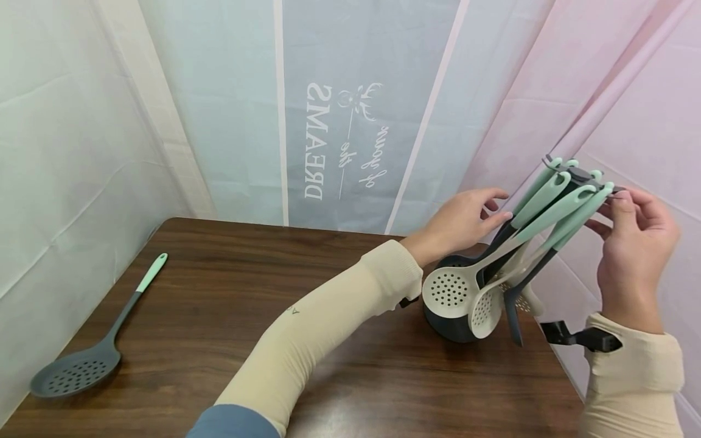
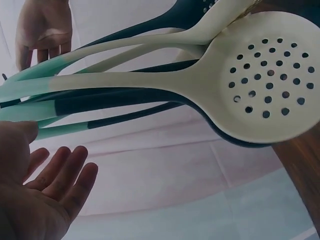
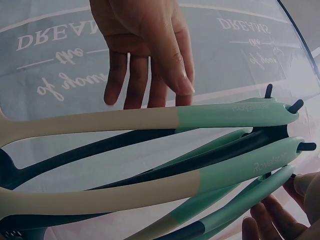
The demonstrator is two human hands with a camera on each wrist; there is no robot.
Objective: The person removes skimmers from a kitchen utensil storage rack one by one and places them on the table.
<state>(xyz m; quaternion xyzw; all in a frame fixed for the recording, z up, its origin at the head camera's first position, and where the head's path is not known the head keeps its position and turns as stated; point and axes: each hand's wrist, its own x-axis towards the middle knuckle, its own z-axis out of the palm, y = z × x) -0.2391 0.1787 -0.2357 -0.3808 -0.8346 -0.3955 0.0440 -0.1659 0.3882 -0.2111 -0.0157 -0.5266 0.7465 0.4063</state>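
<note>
A utensil stand with a round dark base (image 1: 451, 328) and a hooked top (image 1: 579, 176) stands at the table's right side. Several utensils with mint handles hang from it, among them a beige skimmer (image 1: 472, 289) and a smaller beige slotted spoon (image 1: 484, 316). My right hand (image 1: 638, 243) pinches a dark hook at the stand's top between thumb and finger, by the end of a mint handle (image 3: 272, 187). On the other side, my left hand (image 1: 460, 216) has its fingers loosely extended, thumb tip close to the handles; whether it touches them I cannot tell.
A dark grey skimmer (image 1: 82, 368) with a mint handle lies at the left of the brown wooden table (image 1: 219, 316). Printed cloth (image 1: 350, 48) hangs behind the table, and pink cloth (image 1: 646, 121) hangs close on the right.
</note>
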